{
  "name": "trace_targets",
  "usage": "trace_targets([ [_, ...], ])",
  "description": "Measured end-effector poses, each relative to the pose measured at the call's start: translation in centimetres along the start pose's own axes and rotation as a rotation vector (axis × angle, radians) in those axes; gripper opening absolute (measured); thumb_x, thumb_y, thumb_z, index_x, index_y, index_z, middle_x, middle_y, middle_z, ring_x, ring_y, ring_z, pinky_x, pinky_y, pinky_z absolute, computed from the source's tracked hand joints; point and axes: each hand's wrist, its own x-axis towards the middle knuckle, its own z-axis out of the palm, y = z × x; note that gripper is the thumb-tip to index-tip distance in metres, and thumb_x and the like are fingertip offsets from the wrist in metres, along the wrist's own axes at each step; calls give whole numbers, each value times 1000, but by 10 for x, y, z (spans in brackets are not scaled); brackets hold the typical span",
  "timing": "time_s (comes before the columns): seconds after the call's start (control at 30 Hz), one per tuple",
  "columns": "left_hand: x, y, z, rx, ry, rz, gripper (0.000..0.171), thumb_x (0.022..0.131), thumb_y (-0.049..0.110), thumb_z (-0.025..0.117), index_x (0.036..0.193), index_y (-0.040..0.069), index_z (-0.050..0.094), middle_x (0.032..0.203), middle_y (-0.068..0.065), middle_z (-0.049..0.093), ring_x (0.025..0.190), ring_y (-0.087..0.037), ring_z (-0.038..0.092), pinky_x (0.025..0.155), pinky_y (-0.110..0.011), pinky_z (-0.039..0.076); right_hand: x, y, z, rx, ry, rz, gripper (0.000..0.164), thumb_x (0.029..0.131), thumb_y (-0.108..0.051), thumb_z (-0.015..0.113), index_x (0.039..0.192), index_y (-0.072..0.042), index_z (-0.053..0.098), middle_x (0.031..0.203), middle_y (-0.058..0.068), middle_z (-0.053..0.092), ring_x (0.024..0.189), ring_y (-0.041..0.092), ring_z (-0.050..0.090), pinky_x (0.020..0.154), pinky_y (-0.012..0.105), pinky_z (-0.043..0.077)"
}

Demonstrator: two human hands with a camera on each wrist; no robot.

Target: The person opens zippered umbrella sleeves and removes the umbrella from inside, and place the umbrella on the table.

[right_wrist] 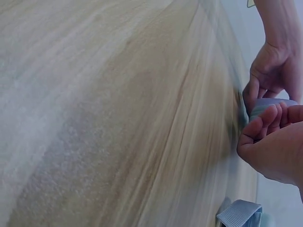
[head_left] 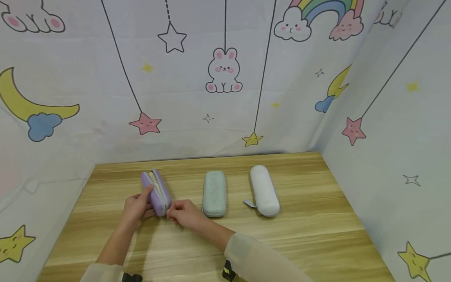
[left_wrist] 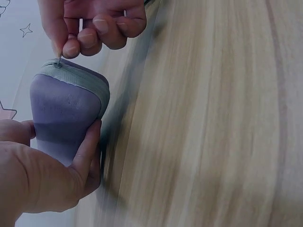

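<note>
Three cases: one row across the wooden table (head_left: pixel 303 196); left to right purple, green, white.
Purple case (head_left: pixel 156 199): left end of row, in both hands, tilted, far end angled left; can't tell if it touches the tabletop.
Purple case top: unzipped, long gap down the middle, something cream-coloured (head_left: pixel 152 177) showing inside near the far end; can't tell what.
Left hand (head_left: pixel 137 207): gripping purple case, thumb on the upper side, fingers curled round the body.
Right hand (head_left: pixel 184 214): at the near end of purple case, thumb and forefinger pinching the zip pull (left_wrist: pixel 58 63), other fingers loosely curled.
Zipper band (left_wrist: pixel 83 80): pale green, runs round the case's near end.
Green case (head_left: pixel 215 194): middle of row, lying nearly straight away from the person, just beyond the right hand.
White case (head_left: pixel 265 190): right end of row, rounded ends, far end leaning left; grey loop (head_left: pixel 250 203) sticks out on its left side.
Ribbed strap (right_wrist: pixel 240 213): grey-blue, bottom of right wrist view; can't tell what it belongs to.
Sleeves (head_left: pixel 260 260): cream, both arms; black wrist gear (head_left: pixel 229 270) partly in frame.
Backdrop (head_left: pixel 197 86): white cloth, printed bunnies, stars, moons, rainbow.
</note>
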Motion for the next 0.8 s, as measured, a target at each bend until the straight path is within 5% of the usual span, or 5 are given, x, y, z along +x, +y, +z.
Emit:
trace_targets([
  [0.4, 4, 3, -7, -51, -42, -28, 90, 109, 50, 54, 154, -23, 26, 104, -12, 75, 86, -13, 74, 79, -37, 64, -3, 7, 7, -33, 22, 31, 18, 101, -6, 66, 84, -1, 69, 71, -4, 59, 60, 8, 52, 54, 20, 42],
  [0.8, 0, 6, -11, -119, -72, -69, 82, 110, 50, 51, 153, -17, 30, 90, -3, 72, 85, -13, 74, 80, -32, 63, 1, 9, 12, -52, 50, 45, 19, 100, -6, 66, 86, 7, 70, 66, -4, 56, 53, 9, 48, 48, 20, 39],
])
